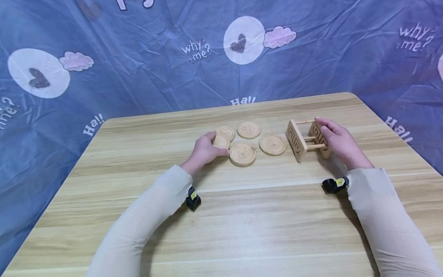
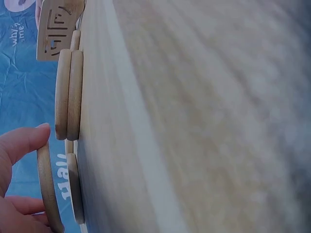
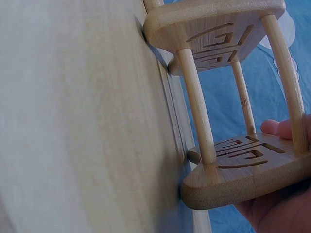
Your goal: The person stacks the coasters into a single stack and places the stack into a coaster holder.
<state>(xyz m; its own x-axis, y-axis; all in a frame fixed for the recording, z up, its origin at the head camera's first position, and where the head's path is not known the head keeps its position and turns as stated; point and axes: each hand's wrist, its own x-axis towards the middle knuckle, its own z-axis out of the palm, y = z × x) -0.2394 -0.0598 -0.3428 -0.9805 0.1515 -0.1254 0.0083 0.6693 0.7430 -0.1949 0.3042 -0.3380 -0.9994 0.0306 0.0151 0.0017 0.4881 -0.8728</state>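
My left hand (image 1: pixel 204 152) pinches a round wooden coaster (image 1: pixel 220 141) between thumb and fingers. In the left wrist view this coaster (image 2: pixel 47 187) is raised off the table and tilted. Close beside the thumb lies a coaster with a line drawing (image 1: pixel 242 154); seen edge-on from the left wrist, it is a stack of two coasters (image 2: pixel 69 94). Another coaster (image 1: pixel 225 133) lies partly behind the held one. My right hand (image 1: pixel 340 142) grips the right end panel of a wooden coaster rack (image 1: pixel 295 140), whose cut-out side panels are joined by rods (image 3: pixel 197 107). The rack stands on the table.
Two more coasters lie flat between the hands, one farther back (image 1: pixel 249 130) and one (image 1: pixel 272 145) near the rack's left panel. The wooden table (image 1: pixel 221 223) ends at a rounded back edge, with a blue printed cloth (image 1: pixel 149 69) hanging behind it.
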